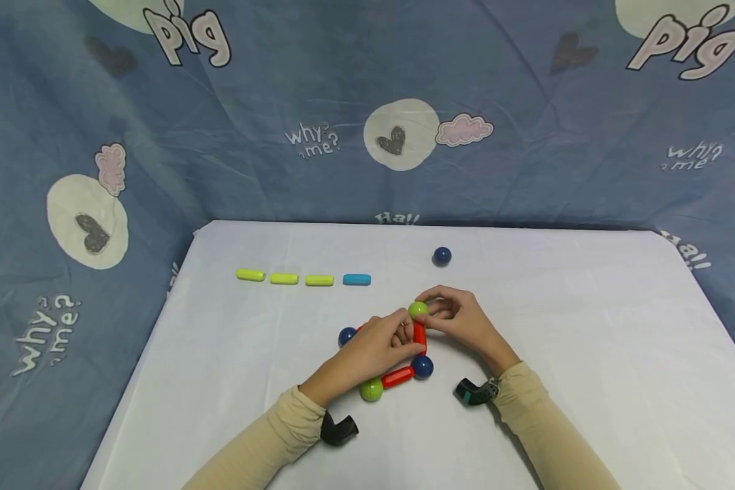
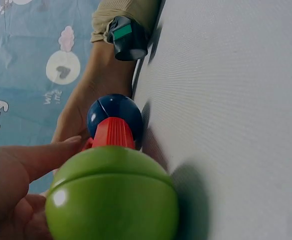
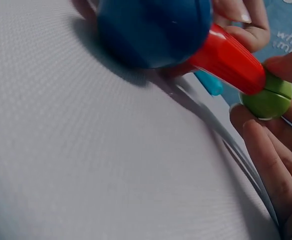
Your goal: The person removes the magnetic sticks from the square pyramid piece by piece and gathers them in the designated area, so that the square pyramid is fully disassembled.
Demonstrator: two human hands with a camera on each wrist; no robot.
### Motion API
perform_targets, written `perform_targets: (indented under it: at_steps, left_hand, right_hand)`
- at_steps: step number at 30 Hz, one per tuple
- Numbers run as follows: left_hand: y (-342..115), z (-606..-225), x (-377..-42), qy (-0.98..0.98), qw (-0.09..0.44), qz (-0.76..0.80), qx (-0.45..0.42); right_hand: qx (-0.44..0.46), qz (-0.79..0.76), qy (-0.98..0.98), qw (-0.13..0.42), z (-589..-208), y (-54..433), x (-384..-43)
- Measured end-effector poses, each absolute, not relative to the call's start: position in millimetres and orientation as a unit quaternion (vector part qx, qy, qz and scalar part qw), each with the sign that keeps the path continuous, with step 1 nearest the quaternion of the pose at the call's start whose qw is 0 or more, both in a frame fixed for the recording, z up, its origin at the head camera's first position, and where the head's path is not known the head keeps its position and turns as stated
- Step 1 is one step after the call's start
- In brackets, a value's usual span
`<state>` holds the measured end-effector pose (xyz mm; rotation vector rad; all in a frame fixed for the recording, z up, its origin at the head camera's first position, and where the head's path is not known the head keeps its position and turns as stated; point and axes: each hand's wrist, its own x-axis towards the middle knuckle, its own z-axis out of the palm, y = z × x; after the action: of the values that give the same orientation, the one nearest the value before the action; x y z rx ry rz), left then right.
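Note:
My right hand (image 1: 459, 316) pinches a light green ball (image 3: 268, 100) between thumb and fingertips. That ball sits on the end of a red rod (image 3: 230, 60), whose other end joins a dark blue ball (image 1: 422, 367). From the left, my left hand (image 1: 376, 344) grips this same red rod, its thumb and curled fingers beside it. Another red rod (image 1: 398, 377) runs from the blue ball to a second green ball (image 2: 113, 195), under my left wrist. A further blue ball (image 1: 346, 336) shows beyond the left hand with a bit of red next to it; the hand hides the rest.
Three yellow-green rods (image 1: 284, 278) and a light blue rod (image 1: 357, 280) lie in a row at the back left of the white table (image 1: 588, 306). A loose dark blue ball (image 1: 442, 256) lies near the back edge. Patterned blue cloth (image 1: 282, 68) hangs behind.

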<state>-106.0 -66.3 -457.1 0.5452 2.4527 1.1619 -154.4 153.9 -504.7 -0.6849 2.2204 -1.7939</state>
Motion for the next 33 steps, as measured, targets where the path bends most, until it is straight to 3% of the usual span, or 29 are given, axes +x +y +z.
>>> perform_targets:
  at_steps: [8, 16, 33]
  left_hand:
    - [-69.0, -459.1, -106.5, 0.855, 0.175, 0.461, 0.159]
    - [-68.9, -465.9, -113.7, 0.818, 0.201, 0.523, 0.13]
    - [-70.1, -467.4, -114.9, 0.773, 0.264, 0.568, 0.1]
  right_hand:
    - [-0.252, -0.629, 0.723, 0.137, -503.6, 156.0, -153.8]
    - [-0.27, -0.615, 0.728, 0.14, -502.3, 154.5, -153.4]
    - [-0.234, -0.612, 0.751, 0.086, -505.0, 153.2, -155.5]
